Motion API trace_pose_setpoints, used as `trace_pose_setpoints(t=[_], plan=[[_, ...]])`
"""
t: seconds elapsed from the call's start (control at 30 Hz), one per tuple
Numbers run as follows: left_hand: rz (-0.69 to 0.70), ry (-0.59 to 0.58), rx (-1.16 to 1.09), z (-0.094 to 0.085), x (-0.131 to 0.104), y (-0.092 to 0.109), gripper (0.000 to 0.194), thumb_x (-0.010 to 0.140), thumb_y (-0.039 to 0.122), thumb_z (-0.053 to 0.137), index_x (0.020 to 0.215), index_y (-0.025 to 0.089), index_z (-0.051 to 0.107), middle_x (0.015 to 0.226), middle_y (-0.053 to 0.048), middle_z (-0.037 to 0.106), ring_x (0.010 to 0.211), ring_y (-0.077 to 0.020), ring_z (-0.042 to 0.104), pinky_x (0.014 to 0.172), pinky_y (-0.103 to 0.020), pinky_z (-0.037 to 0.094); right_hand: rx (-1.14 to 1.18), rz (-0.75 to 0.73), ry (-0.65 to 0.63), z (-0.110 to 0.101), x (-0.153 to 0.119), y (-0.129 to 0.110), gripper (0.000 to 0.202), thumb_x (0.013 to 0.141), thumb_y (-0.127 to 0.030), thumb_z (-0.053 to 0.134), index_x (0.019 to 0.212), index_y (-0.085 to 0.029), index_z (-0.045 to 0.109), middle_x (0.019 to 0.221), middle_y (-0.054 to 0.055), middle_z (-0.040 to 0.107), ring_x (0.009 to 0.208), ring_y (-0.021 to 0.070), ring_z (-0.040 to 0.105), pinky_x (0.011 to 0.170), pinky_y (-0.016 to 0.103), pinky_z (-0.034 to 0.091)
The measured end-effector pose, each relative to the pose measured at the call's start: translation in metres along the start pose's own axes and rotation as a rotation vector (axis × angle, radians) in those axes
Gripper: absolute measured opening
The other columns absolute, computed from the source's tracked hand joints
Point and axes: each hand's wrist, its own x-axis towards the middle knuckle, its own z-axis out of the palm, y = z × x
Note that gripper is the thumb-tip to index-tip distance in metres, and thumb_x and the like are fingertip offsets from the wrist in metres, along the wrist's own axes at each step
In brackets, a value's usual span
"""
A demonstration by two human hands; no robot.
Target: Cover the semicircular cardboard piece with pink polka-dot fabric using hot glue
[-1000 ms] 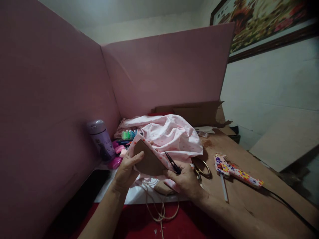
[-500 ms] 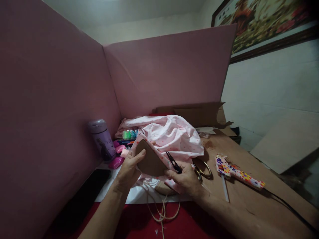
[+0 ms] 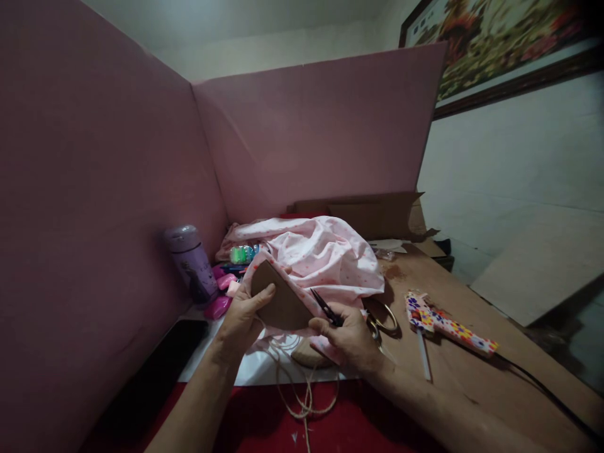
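Note:
My left hand (image 3: 240, 314) grips a brown cardboard piece (image 3: 283, 301) with pink patterned cloth (image 3: 262, 259) along its upper edge. The thumb presses on the cardboard's face. In my right hand (image 3: 352, 333) is a pair of dark-bladed scissors (image 3: 326, 308), tips pointing up and left. That thumb touches the cardboard's lower right corner. Gold ring handles (image 3: 387, 319) show just beyond the hand; I cannot tell whether they belong to the same tool. A large crumpled heap of the pink cloth (image 3: 330, 251) lies behind.
Loose twine (image 3: 309, 402) hangs over the red surface in front. To the right lies a flower-patterned glue gun (image 3: 453, 330) with a black cord. A purple bottle (image 3: 191, 264) stands at left, beside pink packets (image 3: 218, 307). Pink panels (image 3: 311, 132) wall the left and back.
The scissor tips have come closer together. Both hands keep hold of the same things, and the whole view has shifted slightly.

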Motion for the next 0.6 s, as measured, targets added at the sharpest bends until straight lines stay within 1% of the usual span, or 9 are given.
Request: trace_pose_setpoints(t=[0.07, 0.1, 0.13, 0.2, 0.27, 0.33, 0.4, 0.5, 0.6], plan=[[0.024, 0.041, 0.002, -0.002, 0.002, 0.0, 0.037, 0.068, 0.02, 0.069, 0.104, 0.023, 0.063, 0.099, -0.004, 0.071, 0.089, -0.0201, 0.065, 0.079, -0.028, 0.051, -0.078, -0.065, 0.08, -0.005, -0.001, -0.002, 0.034, 0.078, -0.048, 0.051, 0.072, -0.015, 0.058, 0.054, -0.003, 0.048, 0.051, 0.0117, 0.043, 0.049, 0.022, 0.032], [0.039, 0.057, 0.002, -0.002, 0.004, 0.001, 0.038, 0.067, 0.02, 0.07, 0.105, 0.024, 0.063, 0.099, -0.003, 0.071, 0.088, -0.0194, 0.065, 0.079, -0.027, 0.051, -0.13, -0.096, 0.134, -0.007, 0.0, -0.003, 0.037, 0.083, -0.049, 0.043, 0.08, -0.015, 0.059, 0.057, -0.002, 0.051, 0.052, 0.0127, 0.046, 0.05, 0.023, 0.034], [0.057, 0.071, 0.002, -0.003, 0.005, 0.001, 0.04, 0.067, 0.02, 0.07, 0.106, 0.025, 0.062, 0.1, -0.003, 0.07, 0.089, -0.0189, 0.065, 0.079, -0.027, 0.051, -0.199, -0.12, 0.19, -0.011, 0.001, -0.005, 0.039, 0.087, -0.048, 0.037, 0.087, -0.016, 0.059, 0.06, 0.0, 0.055, 0.055, 0.0138, 0.049, 0.052, 0.023, 0.035], [0.09, 0.09, 0.007, -0.004, 0.007, 0.002, 0.043, 0.067, 0.019, 0.07, 0.109, 0.026, 0.06, 0.104, -0.003, 0.069, 0.093, -0.0192, 0.064, 0.081, -0.028, 0.051, -0.411, -0.156, 0.267, -0.016, 0.004, -0.005, 0.036, 0.089, -0.044, 0.035, 0.094, -0.017, 0.058, 0.069, 0.002, 0.061, 0.062, 0.016, 0.055, 0.055, 0.025, 0.036], [0.107, 0.103, 0.011, -0.006, 0.008, 0.004, 0.043, 0.068, 0.02, 0.069, 0.109, 0.025, 0.06, 0.105, -0.004, 0.069, 0.097, -0.0207, 0.062, 0.083, -0.031, 0.05, -0.683, -0.185, 0.239, -0.021, 0.008, -0.004, 0.028, 0.089, -0.039, 0.041, 0.097, -0.018, 0.058, 0.081, 0.005, 0.064, 0.072, 0.0186, 0.058, 0.06, 0.026, 0.036], [0.119, 0.119, 0.006, -0.007, 0.009, 0.005, 0.041, 0.068, 0.019, 0.069, 0.108, 0.025, 0.061, 0.104, -0.003, 0.069, 0.098, -0.0213, 0.062, 0.084, -0.032, 0.05, -0.936, -0.227, 0.13, -0.023, 0.011, 0.0, 0.021, 0.087, -0.033, 0.047, 0.09, -0.018, 0.061, 0.086, 0.008, 0.064, 0.079, 0.0216, 0.057, 0.065, 0.029, 0.036], [0.123, 0.125, 0.002, -0.009, 0.01, 0.007, 0.038, 0.069, 0.018, 0.068, 0.106, 0.025, 0.062, 0.102, -0.002, 0.07, 0.096, -0.0204, 0.062, 0.084, -0.031, 0.05, -1.093, -0.273, 0.033, -0.023, 0.01, 0.0, 0.017, 0.084, -0.029, 0.051, 0.082, -0.016, 0.063, 0.086, 0.01, 0.062, 0.084, 0.0236, 0.054, 0.072, 0.032, 0.035], [0.114, 0.116, -0.011, -0.009, 0.01, 0.007, 0.036, 0.069, 0.017, 0.068, 0.104, 0.024, 0.063, 0.099, -0.001, 0.071, 0.093, -0.0191, 0.063, 0.083, -0.029, 0.05, -1.13, -0.358, 0.003, -0.018, 0.008, -0.01, 0.014, 0.084, -0.025, 0.052, 0.085, -0.016, 0.063, 0.09, 0.01, 0.06, 0.089, 0.0232, 0.05, 0.078, 0.034, 0.033], [0.095, 0.117, -0.044, -0.007, 0.009, 0.006, 0.039, 0.068, 0.016, 0.069, 0.105, 0.025, 0.062, 0.096, 0.0, 0.071, 0.09, -0.0181, 0.064, 0.083, -0.028, 0.05, -1.073, -0.415, 0.006, -0.013, 0.008, -0.032, 0.013, 0.084, -0.025, 0.051, 0.087, -0.017, 0.062, 0.09, 0.008, 0.06, 0.087, 0.0218, 0.048, 0.076, 0.033, 0.034]])
